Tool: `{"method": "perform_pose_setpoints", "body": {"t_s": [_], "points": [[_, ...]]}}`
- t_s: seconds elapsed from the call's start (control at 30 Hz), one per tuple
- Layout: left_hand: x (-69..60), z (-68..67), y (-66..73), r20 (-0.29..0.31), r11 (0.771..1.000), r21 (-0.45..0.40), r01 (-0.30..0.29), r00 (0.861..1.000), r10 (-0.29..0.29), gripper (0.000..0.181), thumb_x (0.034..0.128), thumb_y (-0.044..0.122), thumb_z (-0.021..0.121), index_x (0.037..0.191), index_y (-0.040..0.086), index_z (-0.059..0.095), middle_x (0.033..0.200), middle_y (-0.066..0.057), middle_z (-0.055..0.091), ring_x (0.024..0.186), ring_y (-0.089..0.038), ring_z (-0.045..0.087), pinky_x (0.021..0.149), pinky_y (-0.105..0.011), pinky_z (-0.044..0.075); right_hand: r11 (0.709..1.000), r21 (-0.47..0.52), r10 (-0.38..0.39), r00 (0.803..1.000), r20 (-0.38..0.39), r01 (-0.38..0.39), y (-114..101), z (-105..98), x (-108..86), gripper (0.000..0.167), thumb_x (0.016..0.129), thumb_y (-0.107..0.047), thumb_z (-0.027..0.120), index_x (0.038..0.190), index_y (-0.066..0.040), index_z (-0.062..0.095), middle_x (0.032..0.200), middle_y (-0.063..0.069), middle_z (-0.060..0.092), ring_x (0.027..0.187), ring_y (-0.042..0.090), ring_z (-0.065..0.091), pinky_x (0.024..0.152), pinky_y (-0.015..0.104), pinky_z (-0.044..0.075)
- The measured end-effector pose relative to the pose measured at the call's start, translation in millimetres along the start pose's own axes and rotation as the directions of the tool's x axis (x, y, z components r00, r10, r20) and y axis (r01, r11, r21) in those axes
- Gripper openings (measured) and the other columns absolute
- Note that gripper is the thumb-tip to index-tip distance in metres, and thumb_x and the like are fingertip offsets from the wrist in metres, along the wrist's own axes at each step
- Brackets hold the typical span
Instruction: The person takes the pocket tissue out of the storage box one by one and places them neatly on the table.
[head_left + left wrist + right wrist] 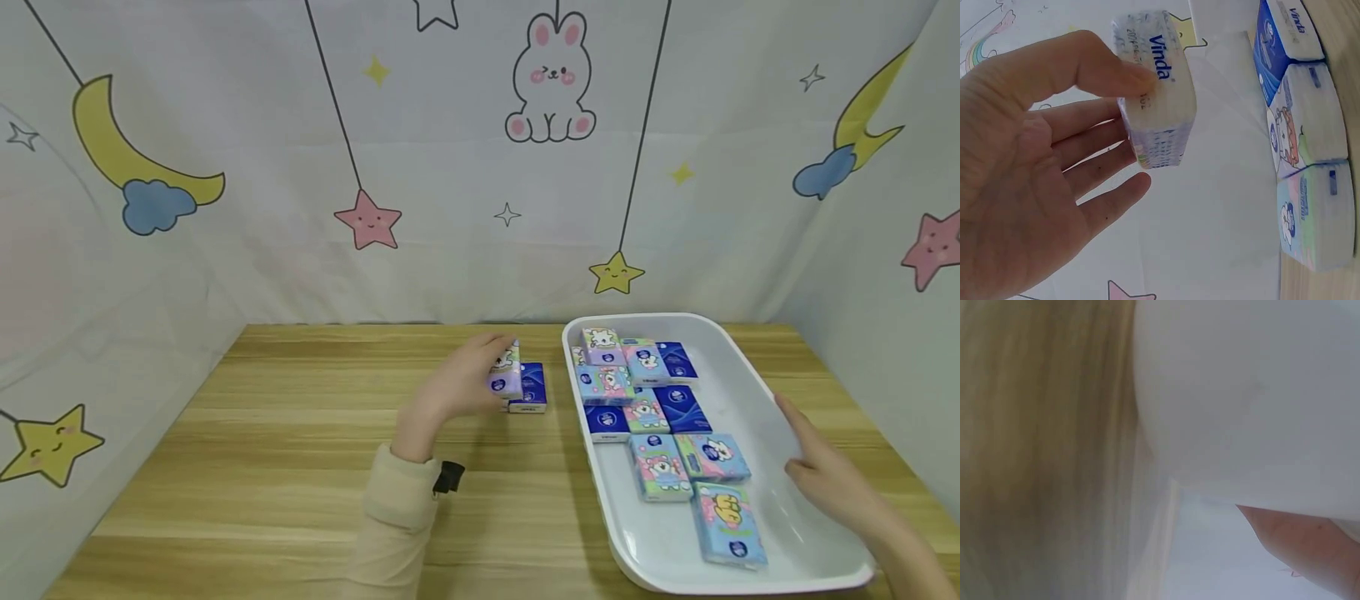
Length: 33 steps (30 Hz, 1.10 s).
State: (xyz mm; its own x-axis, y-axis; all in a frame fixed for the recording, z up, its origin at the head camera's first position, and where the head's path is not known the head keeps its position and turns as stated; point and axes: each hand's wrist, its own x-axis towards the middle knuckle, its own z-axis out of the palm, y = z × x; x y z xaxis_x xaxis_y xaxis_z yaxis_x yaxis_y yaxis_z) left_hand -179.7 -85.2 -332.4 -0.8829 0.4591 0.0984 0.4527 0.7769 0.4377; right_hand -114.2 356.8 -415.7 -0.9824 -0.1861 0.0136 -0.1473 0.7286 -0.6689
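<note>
My left hand (461,379) holds a small pastel tissue pack (507,373) above the table. In the left wrist view the thumb presses the end of this pack (1160,94) marked Vinda, with fingers behind it. Beside it on the table sits a dark blue tissue pack (533,385); the left wrist view shows a row of three packs, a cartoon pack (1319,212) among them. At the right, my right hand (832,479) grips the rim of a white tray (780,533), thumb over the inside. In the right wrist view the tray's outer wall (1241,406) hides most of that hand.
Several tissue packs, dark blue and cartoon-printed, lie in the tray's left and middle part, such as a yellow-figure pack (729,525) near the front. The wooden table (262,467) ends at a printed white cloth (450,283) behind and at both sides.
</note>
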Motion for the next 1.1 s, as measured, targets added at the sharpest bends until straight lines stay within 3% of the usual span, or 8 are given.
{"method": "perform_pose_setpoints", "body": {"t_s": [0.07,0.1,0.2,0.27,0.47,0.73,0.9,1.1], "points": [[-1.5,-2.1,-4.9,0.006,1.000,-0.012,0.022,1.000,-0.022,0.085,0.0682,-0.001,0.077,0.144,0.002,0.040,0.144,-0.015,0.047,0.131,-0.030,0.047,0.110,-0.041,0.041,1.000,0.002,-0.003,1.000,0.000,0.003,-0.6,-0.3,0.1,0.084,0.085,0.014,0.035,0.153,-0.006,-0.010,0.151,0.040,-0.002,0.129,0.068,0.012,0.109,0.067,-0.002],[-2.3,-3.1,-7.5,0.008,0.999,-0.017,0.031,0.999,-0.031,0.084,0.0690,-0.002,0.076,0.144,0.001,0.040,0.144,-0.015,0.047,0.130,-0.030,0.048,0.110,-0.041,0.041,1.000,-0.006,-0.005,1.000,-0.003,0.005,-0.9,-0.3,-0.1,0.083,0.085,0.014,0.035,0.153,-0.006,-0.010,0.151,0.040,-0.001,0.129,0.068,0.012,0.116,0.057,-0.002],[-5.0,-6.1,-15.5,0.010,0.998,-0.017,0.061,0.998,-0.060,0.080,0.0718,-0.003,0.073,0.145,0.001,0.040,0.144,-0.014,0.048,0.131,-0.030,0.048,0.110,-0.042,0.042,1.000,-0.014,-0.014,1.000,-0.011,0.013,-1.2,-0.3,0.0,0.082,0.086,0.014,0.035,0.153,-0.005,-0.009,0.151,0.040,0.000,0.129,0.067,0.012,0.117,0.047,-0.007],[-7.2,-7.8,-21.3,0.006,0.997,-0.009,0.074,0.997,-0.074,0.078,0.0737,-0.001,0.073,0.144,0.001,0.040,0.144,-0.015,0.047,0.132,-0.032,0.047,0.111,-0.043,0.041,1.000,-0.016,-0.012,1.000,-0.012,0.012,-1.5,-0.3,0.0,0.082,0.087,0.014,0.035,0.153,-0.004,-0.009,0.151,0.040,0.000,0.129,0.067,0.012,0.117,0.048,-0.006],[-13.7,-12.8,-37.8,-0.016,0.995,-0.014,0.097,0.995,-0.097,0.076,0.0749,0.001,0.074,0.143,0.000,0.041,0.144,-0.018,0.047,0.131,-0.035,0.047,0.109,-0.045,0.042,1.000,-0.003,0.020,1.000,0.011,-0.020,-2.5,-2.0,0.9,0.083,0.085,0.014,0.035,0.153,-0.005,-0.010,0.151,0.039,-0.002,0.129,0.068,0.013,0.107,0.072,0.003],[-19.2,-15.4,-55.7,-0.024,0.989,-0.051,0.140,0.990,-0.141,0.079,0.0710,-0.008,0.069,0.144,0.000,0.039,0.147,-0.019,0.043,0.131,-0.037,0.047,0.107,-0.048,0.043,1.000,-0.002,0.004,1.000,0.001,-0.004,3.4,0.4,-0.1,0.084,0.085,0.013,0.036,0.153,-0.008,-0.010,0.152,0.038,-0.001,0.129,0.067,0.012,0.112,0.061,-0.007],[-23.0,-16.1,-64.3,-0.015,0.979,-0.068,0.193,0.981,-0.194,0.080,0.0718,-0.010,0.065,0.146,0.000,0.037,0.150,-0.021,0.038,0.135,-0.039,0.041,0.111,-0.050,0.038,1.000,0.007,0.023,1.000,0.019,-0.023,1.3,-1.6,1.3,0.084,0.086,0.013,0.035,0.153,-0.008,-0.011,0.152,0.039,-0.001,0.129,0.068,0.013,0.104,0.074,0.007],[-25.9,-15.8,-70.6,-0.006,0.973,-0.065,0.220,0.975,-0.220,0.082,0.0690,-0.008,0.069,0.145,-0.001,0.038,0.150,-0.023,0.037,0.138,-0.042,0.037,0.115,-0.053,0.031,0.999,0.004,0.035,0.999,0.027,-0.035,-1.9,-2.6,1.8,0.085,0.085,0.014,0.035,0.153,-0.008,-0.012,0.152,0.039,-0.001,0.129,0.067,0.014,0.102,0.076,0.011]]}}
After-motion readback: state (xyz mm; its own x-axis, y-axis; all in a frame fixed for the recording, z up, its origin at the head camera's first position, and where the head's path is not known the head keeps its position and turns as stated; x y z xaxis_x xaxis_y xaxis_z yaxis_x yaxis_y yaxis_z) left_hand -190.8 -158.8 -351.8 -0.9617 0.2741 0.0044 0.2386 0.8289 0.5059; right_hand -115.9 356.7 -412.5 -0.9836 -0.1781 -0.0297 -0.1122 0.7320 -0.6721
